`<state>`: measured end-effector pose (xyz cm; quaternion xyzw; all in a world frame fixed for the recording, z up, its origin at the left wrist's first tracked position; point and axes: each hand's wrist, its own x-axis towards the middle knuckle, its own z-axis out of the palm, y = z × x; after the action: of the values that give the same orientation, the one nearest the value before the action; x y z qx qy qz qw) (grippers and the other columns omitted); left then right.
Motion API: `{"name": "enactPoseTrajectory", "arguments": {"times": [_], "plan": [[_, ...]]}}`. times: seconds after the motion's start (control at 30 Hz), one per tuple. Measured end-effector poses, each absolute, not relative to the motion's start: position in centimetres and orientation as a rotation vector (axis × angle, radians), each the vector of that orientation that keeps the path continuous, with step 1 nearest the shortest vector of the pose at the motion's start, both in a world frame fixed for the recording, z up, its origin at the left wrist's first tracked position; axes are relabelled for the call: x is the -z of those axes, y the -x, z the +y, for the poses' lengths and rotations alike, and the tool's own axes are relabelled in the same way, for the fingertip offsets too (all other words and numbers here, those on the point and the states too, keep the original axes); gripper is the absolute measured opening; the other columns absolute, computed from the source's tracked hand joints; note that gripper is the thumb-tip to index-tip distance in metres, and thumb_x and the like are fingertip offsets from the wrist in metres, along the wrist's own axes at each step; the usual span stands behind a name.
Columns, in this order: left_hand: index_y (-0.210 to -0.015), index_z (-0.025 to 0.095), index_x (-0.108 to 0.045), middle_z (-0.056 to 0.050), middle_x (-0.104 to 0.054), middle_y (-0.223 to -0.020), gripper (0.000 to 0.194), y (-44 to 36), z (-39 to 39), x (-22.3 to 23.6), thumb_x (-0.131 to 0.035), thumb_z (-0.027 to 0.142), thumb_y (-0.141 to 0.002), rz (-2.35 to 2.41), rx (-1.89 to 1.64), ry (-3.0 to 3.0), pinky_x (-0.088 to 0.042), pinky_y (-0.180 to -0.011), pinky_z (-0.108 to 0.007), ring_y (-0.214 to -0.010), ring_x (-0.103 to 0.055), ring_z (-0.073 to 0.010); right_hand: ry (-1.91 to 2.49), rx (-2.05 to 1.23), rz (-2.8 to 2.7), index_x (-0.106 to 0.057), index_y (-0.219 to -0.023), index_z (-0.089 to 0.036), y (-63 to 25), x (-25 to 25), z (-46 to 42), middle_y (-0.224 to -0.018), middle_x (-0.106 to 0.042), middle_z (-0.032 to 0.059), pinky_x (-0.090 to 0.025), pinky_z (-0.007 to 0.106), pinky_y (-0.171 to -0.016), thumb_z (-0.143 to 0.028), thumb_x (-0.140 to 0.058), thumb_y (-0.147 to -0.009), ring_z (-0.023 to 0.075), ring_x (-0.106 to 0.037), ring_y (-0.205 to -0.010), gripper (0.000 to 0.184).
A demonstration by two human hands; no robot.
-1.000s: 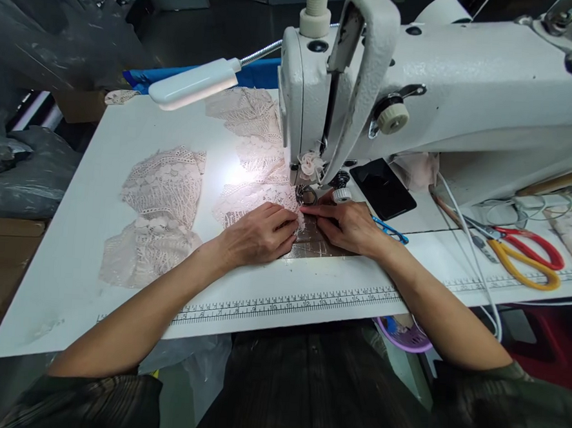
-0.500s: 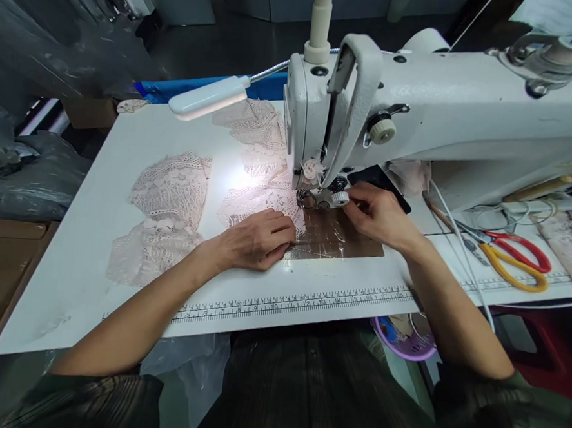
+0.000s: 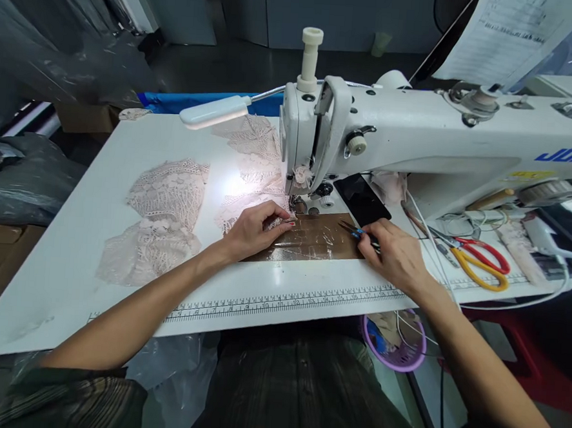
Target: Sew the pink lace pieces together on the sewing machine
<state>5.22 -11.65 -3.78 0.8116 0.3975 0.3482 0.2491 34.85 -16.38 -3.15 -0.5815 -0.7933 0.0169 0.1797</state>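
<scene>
Pale pink lace fabric (image 3: pixel 255 202) lies under the lit needle area of the white sewing machine (image 3: pixel 303 128). My left hand (image 3: pixel 256 230) has its thumb and fingers pinched on the lace's near edge, just left of the presser foot. In my right hand (image 3: pixel 393 249) is a small pair of thread snips (image 3: pixel 350 229) with a bit of blue on it, its blades pointing left over the brown taped plate (image 3: pixel 320 239). A gap separates the blades from the lace.
Another lace piece (image 3: pixel 167 213) lies at the left. Behind my right hand is a black phone (image 3: pixel 362 199). Scissors with red and yellow handles (image 3: pixel 481 261) rest at the right. A lamp (image 3: pixel 215 111) hangs over the table, and a purple basket (image 3: pixel 396 363) stands below its front edge.
My right hand has moved right and nearer from beside the needle area, and thread snips now show in it. The left hand has shifted from resting on the lace to pinching its edge.
</scene>
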Motion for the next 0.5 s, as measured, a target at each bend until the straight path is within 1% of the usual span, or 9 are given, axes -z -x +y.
{"name": "enactPoseTrajectory", "arguments": {"times": [0.07, 0.13, 0.17, 0.2, 0.3, 0.37, 0.43, 0.5], "plan": [[-0.094, 0.014, -0.061, -0.005, -0.070, -0.082, 0.025, -5.4, -11.7, 3.9, -0.064, 0.038, -0.087, 1.164, -0.963, -2.010, -0.054, -0.063, -0.028, -0.068, -0.062, -0.0127, 1.563, -0.407, -2.104, -0.054, -0.087, -0.017, -34.0, 2.9, -16.4, -0.074, -0.061, 0.0056, -0.041, 0.027, -0.060, -0.039, -0.042, -0.096, 0.0159, -0.056, -0.063, 0.027], [-0.102, 0.015, -0.056, -0.004, -0.070, -0.080, 0.033, -5.3, -11.4, 4.2, -0.066, 0.042, -0.085, 1.125, -0.974, -1.842, -0.053, -0.064, -0.029, -0.068, -0.063, -0.0131, 1.461, -0.769, -2.012, -0.047, -0.091, -0.019, -32.8, 2.8, -16.2, -0.068, -0.059, 0.0013, -0.041, 0.025, -0.056, -0.042, -0.041, -0.097, 0.0130, -0.052, -0.056, 0.026], [-0.106, 0.016, -0.053, -0.004, -0.070, -0.080, 0.038, -5.3, -11.3, 4.2, -0.067, 0.044, -0.084, 1.093, -0.977, -1.772, -0.054, -0.067, -0.030, -0.070, -0.065, -0.0140, 1.414, -0.865, -2.000, -0.046, -0.094, -0.019, -32.1, 2.7, -16.0, -0.069, -0.059, 0.0007, -0.041, 0.024, -0.056, -0.042, -0.040, -0.098, 0.0126, -0.052, -0.056, 0.024], [-0.109, 0.016, -0.051, -0.004, -0.071, -0.081, 0.042, -5.3, -11.2, 4.2, -0.068, 0.045, -0.083, 1.069, -0.972, -1.709, -0.054, -0.070, -0.031, -0.073, -0.066, -0.0150, 1.379, -0.891, -2.014, -0.045, -0.097, -0.019, -31.4, 2.7, -15.8, -0.071, -0.061, 0.0010, -0.042, 0.024, -0.058, -0.040, -0.040, -0.098, 0.0128, -0.054, -0.057, 0.022], [-0.111, 0.017, -0.049, -0.005, -0.073, -0.085, 0.049, -5.2, -10.9, 3.9, -0.073, 0.046, -0.079, 1.061, -0.942, -1.544, -0.053, -0.078, -0.034, -0.080, -0.068, -0.0171, 1.363, -0.694, -2.148, -0.050, -0.107, -0.017, -29.1, 2.6, -14.5, -0.080, -0.064, 0.0038, -0.041, 0.025, -0.062, -0.040, -0.043, -0.096, 0.0149, -0.058, -0.066, 0.026], [-0.112, 0.017, -0.050, -0.005, -0.074, -0.085, 0.051, -5.1, -10.9, 3.6, -0.075, 0.045, -0.077, 1.059, -0.919, -1.448, -0.053, -0.080, -0.034, -0.081, -0.068, -0.0171, 1.382, -0.516, -2.271, -0.056, -0.103, -0.017, -27.9, 2.6, -13.5, -0.079, -0.065, 0.0052, -0.037, 0.026, -0.061, -0.043, -0.037, -0.099, 0.0165, -0.059, -0.067, 0.033], [-0.112, 0.016, -0.051, -0.004, -0.074, -0.084, 0.052, -5.0, -10.8, 3.4, -0.077, 0.042, -0.075, 1.041, -0.898, -1.377, -0.051, -0.083, -0.034, -0.081, -0.068, -0.0167, 1.414, -0.335, -2.379, -0.061, -0.094, -0.017, -26.9, 2.7, -12.7, -0.078, -0.066, 0.0069, -0.032, 0.027, -0.059, -0.044, -0.026, -0.102, 0.0178, -0.059, -0.066, 0.045], [-0.114, 0.016, -0.052, -0.003, -0.073, -0.082, 0.052, -4.9, -10.7, 3.5, -0.078, 0.039, -0.075, 1.030, -0.884, -1.349, -0.050, -0.083, -0.033, -0.080, -0.067, -0.0156, 1.469, -0.194, -2.458, -0.063, -0.094, -0.016, -26.3, 2.8, -12.1, -0.080, -0.068, 0.0083, -0.028, 0.029, -0.057, -0.044, -0.021, -0.103, 0.0191, -0.060, -0.066, 0.051]]}}
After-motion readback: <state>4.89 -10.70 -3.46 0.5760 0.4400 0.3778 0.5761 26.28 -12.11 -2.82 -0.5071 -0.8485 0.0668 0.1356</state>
